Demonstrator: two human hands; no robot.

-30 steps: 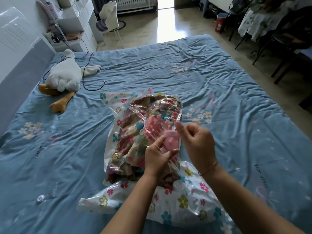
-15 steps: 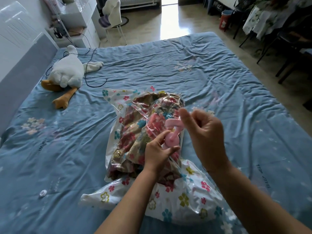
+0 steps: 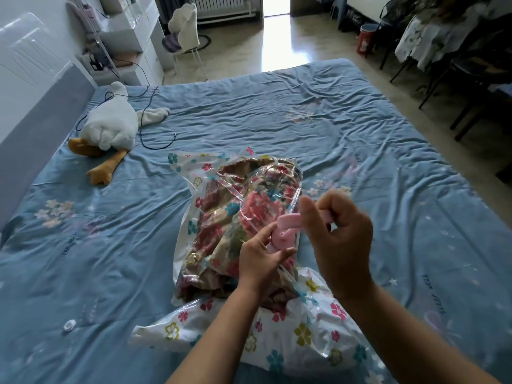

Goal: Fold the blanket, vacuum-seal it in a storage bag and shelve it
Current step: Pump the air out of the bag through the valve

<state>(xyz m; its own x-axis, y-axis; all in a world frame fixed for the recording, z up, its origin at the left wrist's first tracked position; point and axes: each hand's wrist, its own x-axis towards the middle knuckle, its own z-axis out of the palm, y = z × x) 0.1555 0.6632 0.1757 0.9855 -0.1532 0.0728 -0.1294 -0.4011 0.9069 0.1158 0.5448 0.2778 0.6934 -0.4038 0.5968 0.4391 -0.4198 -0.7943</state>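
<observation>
Blanket (image 3: 235,231), flowered in red, pink and tan, lies folded inside a clear storage bag (image 3: 291,336) printed with small coloured flowers, and the bag rests on the bed (image 3: 360,151) near its middle, close in front of the person. Both forearms reach in from the lower edge and meet above the bag's right side. The left hand (image 3: 260,259) comes up from below with its palm turned toward the right, and its fingers and thumb pinch the lower part of a pink valve (image 3: 281,236) that stands up from the bag's film. The right hand (image 3: 340,245) is held higher, wrist bent, thumb pointing up, its curled fingers gripping the valve's upper part. The bag's near end bulges loosely under the wrists. The bed carries a wrinkled blue sheet with pale flower prints. A white plush goose (image 3: 108,126) with orange feet lies near the grey headboard (image 3: 41,134) at the left, with a thin black cable (image 3: 155,134) looping beside it, and a small white round piece (image 3: 68,325) sits on the sheet at lower left. Beyond the bed are a white chair (image 3: 185,31), white drawers (image 3: 138,37), a radiator (image 3: 216,6), a red bin (image 3: 367,38) and a cloth-covered table (image 3: 432,42).
</observation>
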